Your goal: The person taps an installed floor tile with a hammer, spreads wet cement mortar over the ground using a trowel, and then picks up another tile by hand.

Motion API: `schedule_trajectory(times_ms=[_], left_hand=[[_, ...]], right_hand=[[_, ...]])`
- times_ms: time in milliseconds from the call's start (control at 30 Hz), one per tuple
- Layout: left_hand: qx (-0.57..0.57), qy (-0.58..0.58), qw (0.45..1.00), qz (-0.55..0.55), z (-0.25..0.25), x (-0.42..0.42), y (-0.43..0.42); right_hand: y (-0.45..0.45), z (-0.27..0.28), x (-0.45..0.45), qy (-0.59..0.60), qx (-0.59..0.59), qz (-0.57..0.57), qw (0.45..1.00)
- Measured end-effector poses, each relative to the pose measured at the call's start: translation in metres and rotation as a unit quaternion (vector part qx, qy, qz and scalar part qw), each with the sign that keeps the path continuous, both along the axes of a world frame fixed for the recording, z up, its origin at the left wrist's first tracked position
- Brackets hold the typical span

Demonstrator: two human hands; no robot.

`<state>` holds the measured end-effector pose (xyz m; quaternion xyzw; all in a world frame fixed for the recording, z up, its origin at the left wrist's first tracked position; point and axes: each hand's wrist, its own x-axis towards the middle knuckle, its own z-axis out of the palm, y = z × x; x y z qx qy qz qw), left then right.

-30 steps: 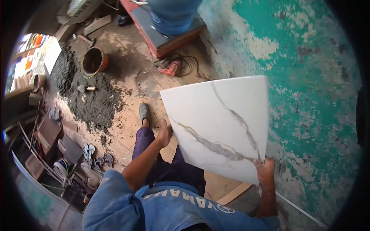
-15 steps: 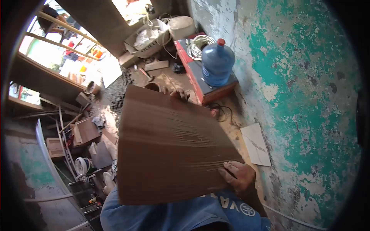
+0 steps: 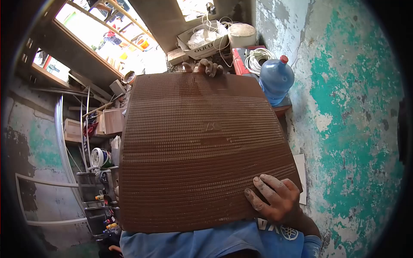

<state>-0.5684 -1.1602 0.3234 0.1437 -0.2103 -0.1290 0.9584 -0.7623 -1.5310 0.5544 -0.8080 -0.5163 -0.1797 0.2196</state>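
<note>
A large brown tile (image 3: 206,142) fills the middle of the view, its ridged, gridded back facing me. Over its far edge curl the dusty fingers of my left hand (image 3: 208,68), closed on it; the rest of that hand is hidden behind the tile. My right hand (image 3: 277,198) lies on the ridged side near the lower right edge, fingers apart and fingertips touching the surface. The tile's near edge is close against the blue shirt (image 3: 193,243).
Beyond the tile stand a blue water jug (image 3: 276,79), a coil of white cable (image 3: 259,60) and a carton (image 3: 202,43). A pale tile (image 3: 302,178) leans by the peeling green wall (image 3: 348,129). Shelves (image 3: 95,202) and wood boxes (image 3: 112,120) are at left.
The tile has swung round to lie squarer before me, its far edge rising in view. My left hand moved with it; my right hand slid slightly right. The camera view also shifted.
</note>
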Motion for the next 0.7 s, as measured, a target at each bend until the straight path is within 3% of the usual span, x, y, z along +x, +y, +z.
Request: schedule_trajectory(times_ms=[300, 367, 433, 500, 533, 600, 633, 700], left_hand=[[-0.005, -0.028, 0.999, 0.018, -0.002, -0.021, 0.044], [0.018, -0.018, 0.999, 0.038, -0.023, -0.038, 0.067], [0.061, 0.037, 0.993, 0.097, -0.050, -0.071, 0.088], [0.139, 0.128, 0.960, 0.206, -0.076, -0.119, 0.105], [0.182, 0.177, 0.934, 0.252, -0.090, -0.143, 0.114], [0.263, 0.341, 0.781, 0.453, -0.029, -0.165, 0.087], [0.261, 0.344, 0.777, 0.458, -0.025, -0.172, 0.095], [0.322, 0.381, 0.712, 0.494, -0.016, -0.189, 0.130]], right_hand=[[0.017, -0.025, 0.014, 0.045, 0.004, 0.037, 0.998], [0.018, -0.051, 0.021, 0.134, 0.023, 0.092, 0.986], [0.016, -0.074, 0.013, 0.297, -0.008, 0.098, 0.950], [0.018, -0.085, 0.007, 0.476, 0.053, 0.101, 0.872], [0.013, -0.095, 0.011, 0.479, 0.046, 0.110, 0.870], [0.009, -0.130, 0.028, 0.768, 0.048, 0.103, 0.630], [0.011, -0.157, 0.035, 0.785, 0.174, 0.203, 0.559], [0.032, -0.179, 0.063, 0.836, 0.260, 0.317, 0.365]])
